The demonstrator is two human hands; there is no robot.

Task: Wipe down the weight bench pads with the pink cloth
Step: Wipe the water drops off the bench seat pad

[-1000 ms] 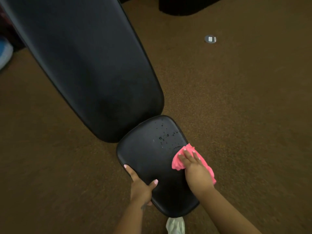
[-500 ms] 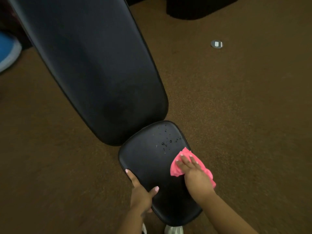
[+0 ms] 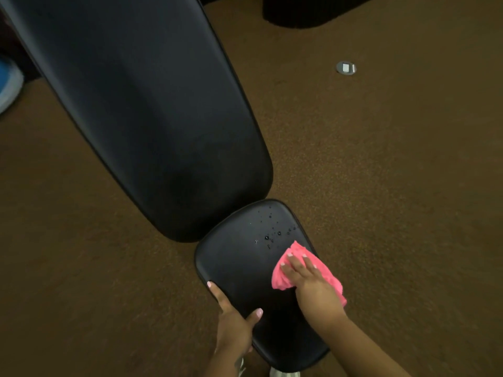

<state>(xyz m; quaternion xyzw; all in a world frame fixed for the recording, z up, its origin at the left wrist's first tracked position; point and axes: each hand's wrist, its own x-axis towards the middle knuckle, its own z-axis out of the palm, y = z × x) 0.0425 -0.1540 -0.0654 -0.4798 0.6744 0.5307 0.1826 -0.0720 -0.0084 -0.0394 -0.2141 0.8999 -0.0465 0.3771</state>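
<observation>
The weight bench has a long black back pad [image 3: 152, 112] and a small black seat pad [image 3: 239, 257] nearest me. Water droplets [image 3: 275, 232] dot the far right part of the seat pad. A bunched pink cloth [image 3: 299, 265] lies on the seat's right side, and my right hand [image 3: 310, 284] presses it flat with straight fingers. My left hand [image 3: 234, 319] holds the seat's left edge, thumb on top and fingers along the rim.
Brown carpet [image 3: 394, 200] surrounds the bench. A small round metal floor plate [image 3: 346, 68] lies at the far right. A dark object [image 3: 313, 12] stands at the top right, and a blue and white thing [image 3: 9, 83] shows at the left edge.
My right hand and the pink cloth have stayed on the seat's right side, just below the droplets, shifting only slightly. The left hand keeps its hold. The camera has drifted a little.
</observation>
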